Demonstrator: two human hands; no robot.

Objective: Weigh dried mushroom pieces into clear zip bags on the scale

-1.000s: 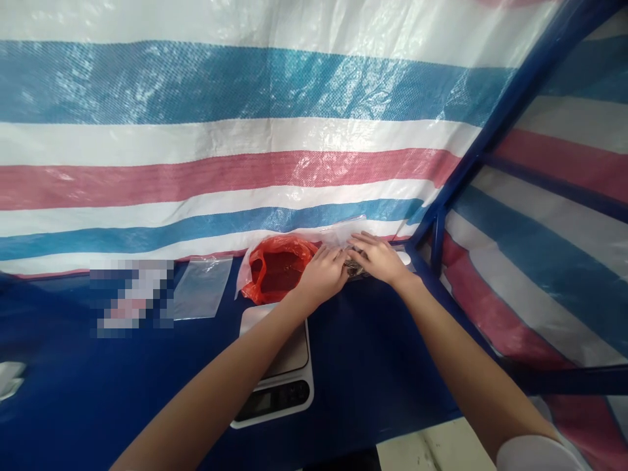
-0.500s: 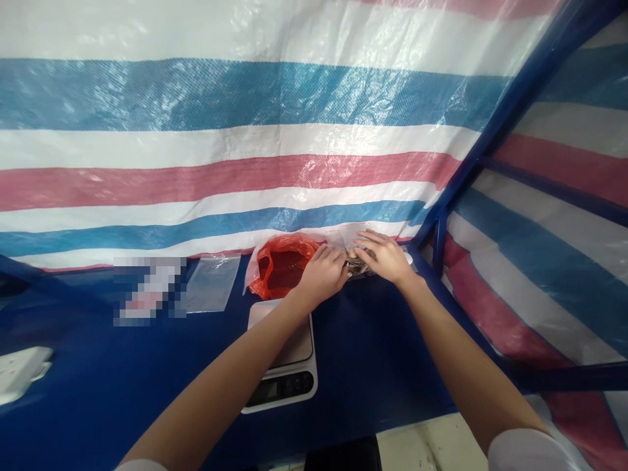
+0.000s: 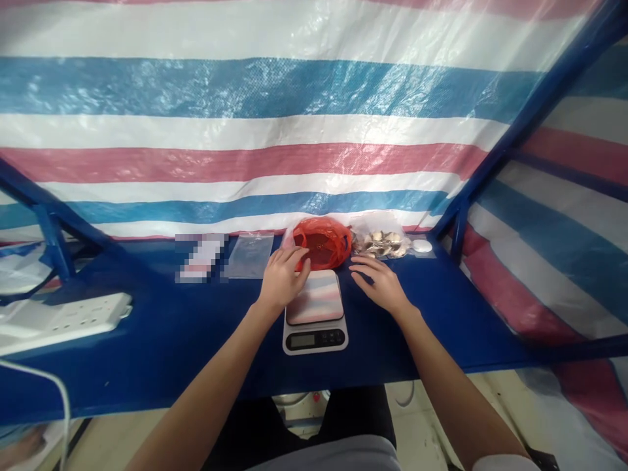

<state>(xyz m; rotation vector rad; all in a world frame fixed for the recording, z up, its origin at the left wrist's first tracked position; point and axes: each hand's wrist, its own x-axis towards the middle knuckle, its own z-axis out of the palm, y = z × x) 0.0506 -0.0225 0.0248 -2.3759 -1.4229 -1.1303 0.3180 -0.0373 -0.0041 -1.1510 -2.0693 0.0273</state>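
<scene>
My left hand [image 3: 283, 275] hovers just left of the small kitchen scale [image 3: 314, 311], fingers loosely spread near the red plastic bag [image 3: 322, 243], holding nothing. My right hand [image 3: 379, 282] lies open and flat over the blue table [image 3: 432, 314], right of the scale. Beyond it, against the tarp, lies a clear bag of pale shell-like pieces [image 3: 381, 243], free of both hands. An empty clear bag [image 3: 250, 256] lies flat to the left of the red bag.
A white round lid or puck [image 3: 422, 246] sits right of the filled bag. A white power strip [image 3: 63, 317] with a cable lies at the table's left. Blue frame posts [image 3: 458, 222] stand at the right corner; striped tarp walls the back and right.
Both hands have let go of the clear bag of pieces and pulled back toward the scale. The view has swung back and left, showing more of the table.
</scene>
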